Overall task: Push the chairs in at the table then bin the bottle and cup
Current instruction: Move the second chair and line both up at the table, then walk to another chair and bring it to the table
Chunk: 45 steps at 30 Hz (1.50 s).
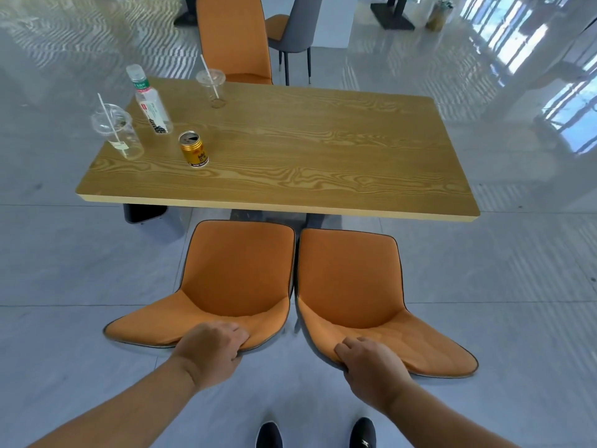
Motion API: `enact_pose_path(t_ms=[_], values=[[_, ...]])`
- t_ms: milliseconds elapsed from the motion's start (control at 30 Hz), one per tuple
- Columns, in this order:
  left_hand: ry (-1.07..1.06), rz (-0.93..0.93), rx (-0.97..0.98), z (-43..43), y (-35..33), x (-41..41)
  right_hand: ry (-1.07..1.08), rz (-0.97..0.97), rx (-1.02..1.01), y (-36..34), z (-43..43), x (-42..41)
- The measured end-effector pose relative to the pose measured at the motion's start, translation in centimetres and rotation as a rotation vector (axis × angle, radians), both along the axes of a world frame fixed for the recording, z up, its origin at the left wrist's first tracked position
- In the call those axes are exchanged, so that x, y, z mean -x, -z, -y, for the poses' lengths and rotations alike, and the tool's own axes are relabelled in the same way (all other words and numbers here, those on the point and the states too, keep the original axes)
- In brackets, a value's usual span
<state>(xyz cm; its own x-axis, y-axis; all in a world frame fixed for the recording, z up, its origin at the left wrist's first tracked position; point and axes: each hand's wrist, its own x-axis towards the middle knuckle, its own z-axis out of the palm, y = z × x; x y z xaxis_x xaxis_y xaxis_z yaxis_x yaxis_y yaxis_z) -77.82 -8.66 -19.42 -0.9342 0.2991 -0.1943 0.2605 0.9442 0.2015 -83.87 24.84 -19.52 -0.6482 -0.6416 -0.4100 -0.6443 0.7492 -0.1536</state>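
Note:
Two orange chairs stand side by side at the near edge of the wooden table [290, 163], their seats partly under it. My left hand [211, 349] grips the top of the left chair's back [239, 273]. My right hand [371, 358] grips the top of the right chair's back [350, 279]. On the table's left end stand a clear plastic bottle [150, 103], a clear cup with a straw [118, 130] at the corner, and a second clear cup with a straw [211, 87] at the far edge.
A gold can [193, 149] stands near the bottle. A grey bin [151, 219] sits on the floor under the table's near left corner. A third orange chair [234, 40] stands at the far side, a grey chair [295, 27] behind it. My shoes [318, 434] are at the bottom.

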Motion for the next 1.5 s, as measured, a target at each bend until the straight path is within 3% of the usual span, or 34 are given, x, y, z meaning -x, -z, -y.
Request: enact_pose_path(t_ms=[267, 400, 467, 600, 767, 967, 1133, 1333, 1500], values=[[-0.176, 0.083, 0.047, -2.2, -1.0, 0.6, 0.051, 0.005, -0.001, -0.1, -1.2, 0.7], [-0.373, 0.249, -0.037, -4.5, -3.8, 2.9, 0.340, 0.147, 0.046, -2.8, -1.2, 1.2], [-0.432, 0.255, -0.062, -6.1, -5.9, 4.8, 0.523, 0.106, 0.148, -5.1, -2.0, 1.9], [-0.389, 0.128, -0.089, -10.9, -11.2, 8.7, 0.703, -0.090, 0.274, -11.1, -6.0, 3.5], [-0.170, -0.006, -0.105, -19.8, -21.0, 15.6, 0.690, -0.298, 0.306, -21.0, -14.6, 6.3], [0.041, -0.454, -0.139, -35.9, -39.8, 25.1, 0.678, -0.687, 0.374, -38.3, -29.7, 11.5], [0.172, -0.690, -0.339, -51.6, -53.4, 27.6, 0.654, -0.945, 0.437, -51.3, -43.0, 12.3], [0.287, -0.840, -0.456, -64.9, -56.5, 28.0, 0.624, -1.125, 0.536, -56.1, -54.5, 12.9], [0.324, -0.824, -0.456, -72.0, -55.0, 32.8, 0.644, -1.081, 0.561, -54.5, -59.9, 18.8]])
